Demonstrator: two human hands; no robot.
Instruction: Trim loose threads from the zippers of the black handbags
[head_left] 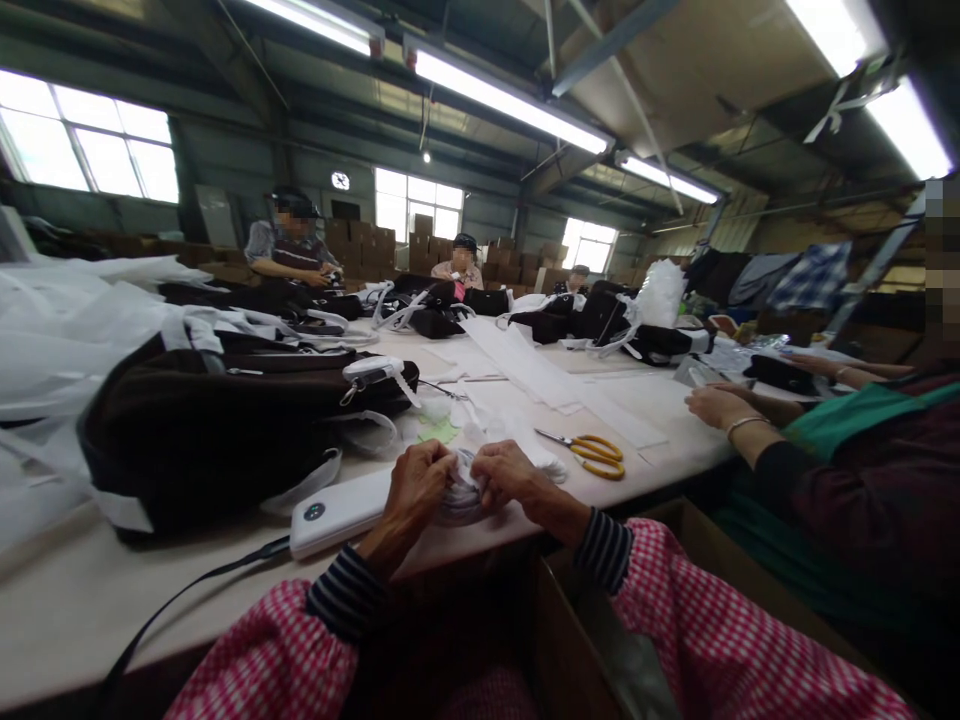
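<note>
At the table's near edge, my left hand [421, 492] and my right hand [517, 482] are close together. Both have bent fingers pinching at a coiled white bundle [459, 508], which looks like a loop of strap or thin sheet; its exact kind is hard to make out. A white power bank [337, 514] with a round dark display lies just left of my left hand, partly behind it. Beyond it rests a large black bag [217, 440] with white wrapping on its straps. Scissors with yellow handles [596, 455] lie to the right of my right hand.
White sheets [536, 365] spread across the table [45, 640]. More black bags [427, 315] stand farther back. On the right, a co-worker's hands [724, 405] handle items at the table edge. An open cardboard box [574, 630] sits below the edge near my lap. Other people work across the table.
</note>
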